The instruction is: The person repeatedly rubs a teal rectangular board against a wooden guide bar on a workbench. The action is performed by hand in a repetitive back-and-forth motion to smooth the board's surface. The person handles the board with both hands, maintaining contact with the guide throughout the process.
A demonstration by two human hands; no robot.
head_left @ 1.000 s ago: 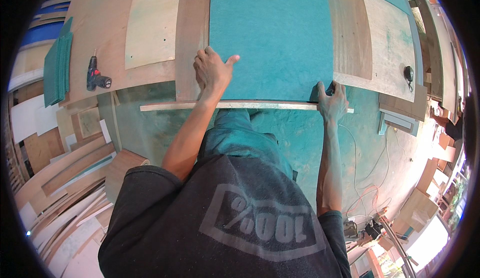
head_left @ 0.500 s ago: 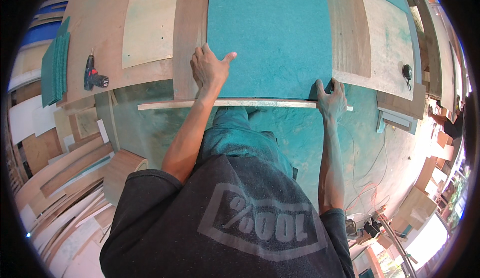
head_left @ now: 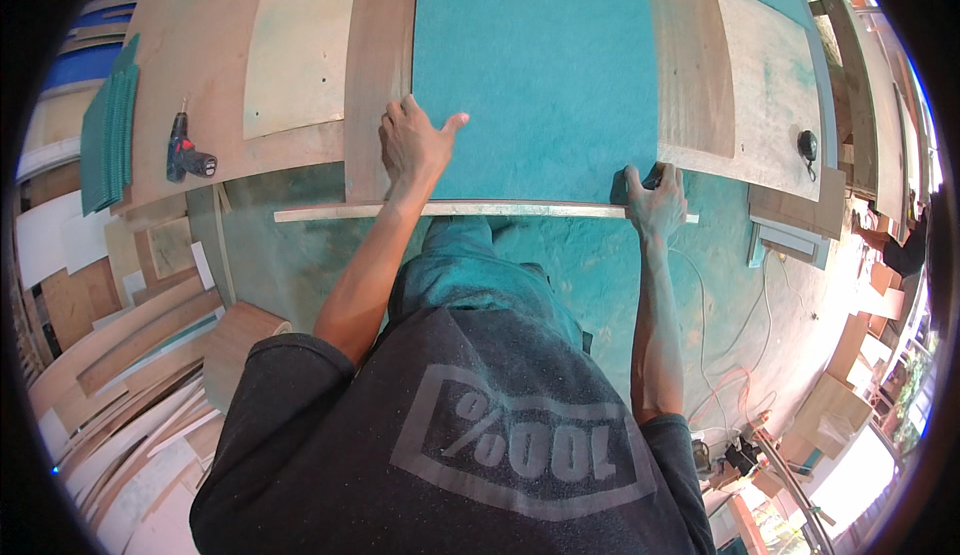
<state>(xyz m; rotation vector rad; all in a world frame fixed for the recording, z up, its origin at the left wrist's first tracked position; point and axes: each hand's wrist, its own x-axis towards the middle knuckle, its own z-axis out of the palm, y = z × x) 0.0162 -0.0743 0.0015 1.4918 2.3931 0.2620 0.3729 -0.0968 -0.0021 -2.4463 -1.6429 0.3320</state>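
Observation:
A flat teal board lies on a brown wooden panel. My left hand rests along the board's left edge, fingers stretched forward and thumb spread over the teal surface. At the near right corner, my right hand is closed, with thumb and fingers bent about the board's edge. A dark patch shows between them, and I cannot tell whether it is shadow or a small thing. A thin pale wooden strip runs along the board's near edge, passing under my left wrist and right hand.
A cordless drill and stacked teal pieces lie at the left. A small black tape measure sits on the right side of the worktop. Curved wooden offcuts fill the lower left; cables trail over the floor at right.
The view has shifted slightly. Both hands keep their places on the board, and the right fingers look a little more bent.

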